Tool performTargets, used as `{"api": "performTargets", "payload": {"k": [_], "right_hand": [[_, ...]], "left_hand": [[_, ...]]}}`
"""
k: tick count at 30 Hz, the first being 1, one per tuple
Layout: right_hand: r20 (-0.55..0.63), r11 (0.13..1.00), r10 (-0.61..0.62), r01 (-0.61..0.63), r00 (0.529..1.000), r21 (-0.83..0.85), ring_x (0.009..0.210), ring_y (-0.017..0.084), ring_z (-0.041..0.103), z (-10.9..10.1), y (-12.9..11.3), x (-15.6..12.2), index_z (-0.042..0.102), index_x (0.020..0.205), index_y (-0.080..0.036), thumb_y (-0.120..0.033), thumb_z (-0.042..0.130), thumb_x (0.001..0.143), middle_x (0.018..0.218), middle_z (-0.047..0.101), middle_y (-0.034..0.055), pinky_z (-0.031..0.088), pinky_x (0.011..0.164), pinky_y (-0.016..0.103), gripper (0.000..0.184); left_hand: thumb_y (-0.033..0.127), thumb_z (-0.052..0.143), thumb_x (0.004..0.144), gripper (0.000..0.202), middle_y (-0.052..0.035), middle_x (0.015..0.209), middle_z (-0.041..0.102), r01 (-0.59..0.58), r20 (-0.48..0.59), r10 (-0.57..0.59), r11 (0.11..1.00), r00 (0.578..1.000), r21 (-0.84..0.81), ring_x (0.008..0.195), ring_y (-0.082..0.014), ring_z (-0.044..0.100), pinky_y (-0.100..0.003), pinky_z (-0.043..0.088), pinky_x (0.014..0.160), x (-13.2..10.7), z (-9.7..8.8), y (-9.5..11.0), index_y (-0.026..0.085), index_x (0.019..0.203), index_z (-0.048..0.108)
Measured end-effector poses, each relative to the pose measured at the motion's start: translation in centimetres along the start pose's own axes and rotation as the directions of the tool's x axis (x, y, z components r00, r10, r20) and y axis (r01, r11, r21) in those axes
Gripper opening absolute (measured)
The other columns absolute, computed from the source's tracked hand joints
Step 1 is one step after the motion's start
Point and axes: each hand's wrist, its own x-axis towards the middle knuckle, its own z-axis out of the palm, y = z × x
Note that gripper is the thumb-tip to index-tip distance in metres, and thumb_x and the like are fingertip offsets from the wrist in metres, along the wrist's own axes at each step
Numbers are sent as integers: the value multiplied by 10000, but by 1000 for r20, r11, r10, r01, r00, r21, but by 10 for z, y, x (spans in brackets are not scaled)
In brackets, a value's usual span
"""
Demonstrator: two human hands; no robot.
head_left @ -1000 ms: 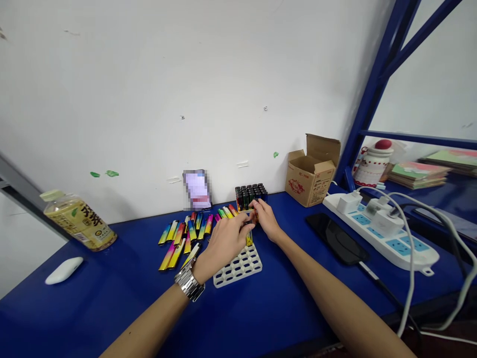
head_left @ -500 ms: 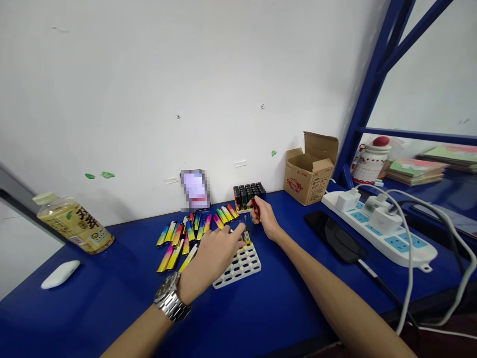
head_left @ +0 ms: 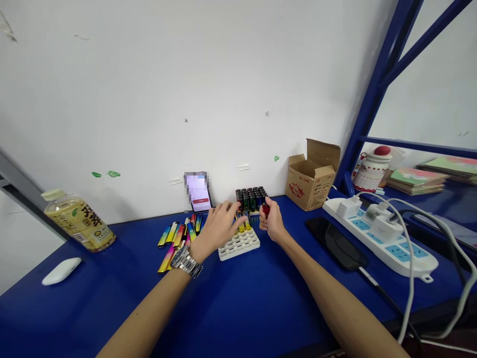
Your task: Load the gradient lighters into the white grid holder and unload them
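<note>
My right hand (head_left: 273, 220) is closed around a red lighter (head_left: 266, 210), its thumb on top, just to the right of a block of dark upright lighters (head_left: 251, 199). Over the left and far part of a white holed rack (head_left: 238, 245) hovers my left hand (head_left: 219, 226), fingers apart, with nothing visible in it. A few yellow-and-blue pieces (head_left: 245, 225) stand in the rack's far holes, partly hidden by that hand. Several rainbow-coloured lighter-shaped pieces (head_left: 169, 251) lie in a loose pile left of my left hand, which covers some of them.
A lit phone (head_left: 198, 191) leans on the wall behind the pile. At the left are a tea bottle (head_left: 80, 221) and a white case (head_left: 61, 271). An open carton (head_left: 311, 181), a dark phone (head_left: 335, 243) and a power strip (head_left: 383, 233) with cables lie to the right.
My left hand has risen off the rack and its fingers have spread. My right hand has moved slightly right, gripping the red lighter more upright in a fist. The view has shifted slightly.
</note>
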Motion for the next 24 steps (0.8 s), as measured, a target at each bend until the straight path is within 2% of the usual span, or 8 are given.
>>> {"api": "performTargets", "payload": {"k": [2,4,7,10,13,17,21,24], "right_hand": [[-10,1000,-5,5,1000,3,280,49,138,5,-4,-3,306,436,-216,-419,314,864,316,205,-80,124,293,176,474],[-21,1000,-6,7,1000,7,285,51,134,12,-8,-7,287,435,-219,-365,292,866,320,193,-77,121,294,173,455],[-34,1000,-17,16,999,-6,290,52,144,21,-12,-15,283,429,-218,-315,292,860,329,197,-72,119,297,171,442],[15,1000,20,-20,1000,-8,289,51,145,28,-13,-23,306,427,-217,-370,299,873,329,207,-74,117,297,172,472],[93,998,55,-55,994,-9,285,50,129,35,-11,-30,308,429,-217,-377,279,879,323,211,-75,119,296,178,478],[126,998,9,-2,992,-61,284,55,155,41,0,-36,329,472,-221,-362,287,886,327,233,-76,142,303,187,440],[380,990,-51,98,924,-104,309,70,269,41,14,-37,420,649,-209,-546,295,908,374,337,-87,279,354,201,443],[481,939,-173,291,860,-182,439,92,461,40,21,-38,425,871,-221,-511,440,893,547,502,-75,405,485,220,291]], "left_hand": [[453,280,956,409,-114,1034,615,62,-93,-70,994,993,-94,950,-253,567,-385,428,811,-6,-6,-9,173,1098,542],[418,261,963,387,-100,982,628,124,-132,-146,978,980,-165,918,-238,571,-372,424,812,-14,-9,-22,173,1020,555],[400,266,955,377,-92,909,638,215,-95,-230,965,968,-150,879,-245,573,-368,422,784,-30,-6,-42,181,937,573],[371,292,941,372,-101,871,635,275,-20,-276,961,961,-30,845,-256,566,-380,419,769,-45,6,-53,181,876,605],[361,350,916,344,-114,924,631,246,44,-250,967,967,69,877,-280,545,-411,413,773,-56,15,-52,188,891,646],[372,397,897,317,-126,1015,604,180,88,-188,979,978,92,958,-315,508,-454,401,780,-62,21,-45,197,939,658],[358,426,888,275,-127,1029,587,160,126,-174,981,977,113,985,-325,494,-461,393,776,-65,24,-42,198,985,628],[337,441,874,240,-122,993,596,172,149,-189,977,971,124,970,-319,502,-461,391,780,-67,24,-41,181,969,597]]}}
